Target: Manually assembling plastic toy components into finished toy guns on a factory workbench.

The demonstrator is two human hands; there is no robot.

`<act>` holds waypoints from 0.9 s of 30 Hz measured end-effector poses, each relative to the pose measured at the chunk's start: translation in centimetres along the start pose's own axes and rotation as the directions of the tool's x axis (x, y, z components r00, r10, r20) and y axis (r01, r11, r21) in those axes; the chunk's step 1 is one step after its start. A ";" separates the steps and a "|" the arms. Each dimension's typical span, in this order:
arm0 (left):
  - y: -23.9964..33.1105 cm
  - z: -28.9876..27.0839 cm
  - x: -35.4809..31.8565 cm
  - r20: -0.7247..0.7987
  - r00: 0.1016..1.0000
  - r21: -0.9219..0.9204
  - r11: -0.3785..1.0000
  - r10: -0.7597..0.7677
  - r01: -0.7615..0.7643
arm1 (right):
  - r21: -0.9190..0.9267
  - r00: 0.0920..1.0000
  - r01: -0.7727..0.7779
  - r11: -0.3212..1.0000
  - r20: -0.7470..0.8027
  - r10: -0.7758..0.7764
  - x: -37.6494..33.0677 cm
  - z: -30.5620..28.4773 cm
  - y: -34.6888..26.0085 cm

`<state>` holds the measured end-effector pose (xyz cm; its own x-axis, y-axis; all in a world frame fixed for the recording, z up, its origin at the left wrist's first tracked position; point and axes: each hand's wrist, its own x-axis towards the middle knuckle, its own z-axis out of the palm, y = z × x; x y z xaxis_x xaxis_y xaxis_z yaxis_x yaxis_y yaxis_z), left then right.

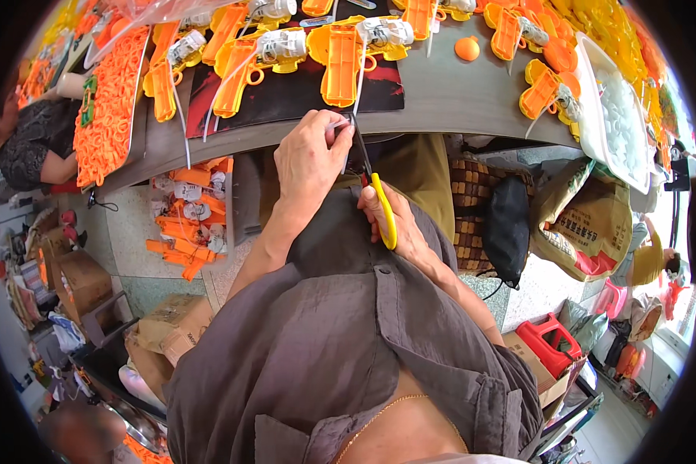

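My left hand (309,158) is closed, thumb and fingertips pinching a thin whitish strip (337,124) at the table's front edge. In my right hand (398,220) I hold scissors by their yellow handles (387,215); the dark blades (361,147) point up toward the left fingertips. My left fingers partly hide the strip and the blade tips, so I cannot tell whether they touch. Just beyond lies an orange and yellow toy gun body (340,66) with a clear cylinder and a white strip. Several similar ones lie on a black and red mat (282,97).
A tray of small orange rings (104,116) stands at left, a white tray (593,116) of translucent parts at right. Below the table edge are a bin of orange pieces (189,216), a checkered woven seat (472,209) and a brown sack (588,224). Another person (35,143) sits at far left.
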<state>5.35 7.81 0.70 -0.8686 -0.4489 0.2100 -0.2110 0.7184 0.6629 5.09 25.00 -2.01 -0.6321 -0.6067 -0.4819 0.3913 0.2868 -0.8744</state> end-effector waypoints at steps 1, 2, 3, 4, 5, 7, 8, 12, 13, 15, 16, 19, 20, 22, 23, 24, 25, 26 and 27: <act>0.0 -0.1 -0.1 -0.009 1.000 0.000 1.000 -0.011 0.011 | 0.016 1.000 -0.016 1.000 0.008 0.015 0.0 0.1 -0.1; 0.0 -0.1 -0.2 -0.020 1.000 0.002 1.000 -0.022 0.022 | 0.009 1.000 -0.011 1.000 0.027 0.011 0.0 0.2 0.1; -0.2 0.3 -0.2 -0.037 0.999 -0.014 1.000 0.011 -0.011 | 0.003 1.000 0.017 1.000 -0.010 -0.017 -0.1 0.2 0.4; -0.2 0.5 -0.2 -0.057 0.998 -0.009 0.999 0.040 -0.041 | -0.002 0.998 0.048 0.999 -0.042 -0.048 0.0 0.3 0.7; -0.2 0.7 -0.3 -0.081 0.995 -0.032 0.997 0.060 -0.063 | -0.016 0.998 0.042 0.999 -0.046 -0.042 0.1 0.2 0.9; -0.4 1.2 -0.4 -0.125 0.987 -0.029 0.994 0.096 -0.101 | -0.061 0.997 0.021 0.998 -0.070 -0.026 0.0 0.4 0.4; -0.4 1.4 -0.4 -0.138 0.983 -0.007 0.993 0.117 -0.119 | -0.094 0.996 -0.003 0.996 -0.084 -0.004 -0.1 0.3 0.4; -0.4 1.3 -0.7 -0.129 0.980 0.051 0.988 0.154 -0.149 | -0.076 0.995 -0.025 0.997 -0.102 0.017 -0.1 0.7 0.6; -0.5 1.0 -0.7 -0.115 0.982 0.009 0.989 0.150 -0.150 | -0.080 0.995 -0.020 0.997 -0.095 0.012 -0.2 0.7 0.5; -1.0 0.4 -0.8 -0.130 0.984 -0.046 0.991 0.121 -0.128 | -0.076 0.993 -0.008 0.997 -0.117 -0.001 -0.4 0.7 0.2; -1.1 0.0 -0.9 -0.122 0.988 -0.111 0.988 0.097 -0.110 | -0.071 0.991 -0.014 0.997 -0.131 0.004 -0.6 0.8 0.0; -1.0 -1.3 -0.6 -0.089 0.995 -0.240 0.968 0.053 -0.073 | 0.018 0.997 -0.039 0.999 -0.070 0.040 -0.2 0.7 0.0; -1.1 -1.5 -0.5 -0.097 0.995 -0.221 0.974 0.029 -0.050 | -0.013 0.997 -0.023 1.000 -0.075 0.022 0.1 0.8 0.4; -1.8 -1.1 -0.3 -0.180 0.981 -0.207 0.973 0.069 -0.106 | -0.056 0.997 0.007 0.998 -0.072 -0.011 0.0 1.1 -0.1; -1.7 -1.2 -0.4 -0.128 0.988 -0.148 0.983 0.086 -0.104 | -0.086 0.998 0.013 0.996 -0.056 -0.018 0.1 1.0 0.1; -1.2 -1.2 -0.5 -0.076 0.992 -0.086 0.991 0.100 -0.107 | -0.083 0.997 0.005 0.997 -0.082 -0.012 0.0 0.7 0.0; -1.0 -0.9 -0.5 -0.066 0.992 -0.095 0.989 0.107 -0.113 | -0.129 0.997 0.013 0.992 -0.078 -0.023 -0.1 0.8 0.0; -0.8 -0.7 -0.5 -0.056 0.989 -0.061 0.988 0.138 -0.141 | -0.175 0.997 0.021 0.984 -0.072 -0.034 -0.1 0.8 0.0; -0.7 -0.5 -0.5 -0.046 0.985 -0.026 0.985 0.167 -0.168 | -0.188 0.996 0.033 0.982 -0.071 -0.047 -0.2 0.8 0.1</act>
<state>6.20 7.30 0.54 -0.8698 -0.3467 0.3509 -0.0499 0.7696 0.6366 5.80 24.60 -1.97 -0.6957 -0.5654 -0.4431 0.2374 0.4012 -0.8847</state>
